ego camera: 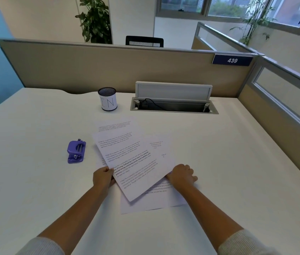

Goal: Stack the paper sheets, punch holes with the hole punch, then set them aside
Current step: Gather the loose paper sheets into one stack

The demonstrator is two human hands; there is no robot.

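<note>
Sheets point(134, 162) lie fanned and skewed on the desk point(35, 190), just right of the punch point(76, 151), which sits untouched. My left hand point(102, 178) pinches the top sheet's left edge; my right hand point(181, 174) rests curled at the right edge, though I cannot tell whether it actually grips paper. I judge the stacking unfinished. The risk from here: the pages overlap at different angles, so squaring them carelessly could crease a corner or leave the bottom sheet behind, and misaligned edges would put the holes out of line.
</note>
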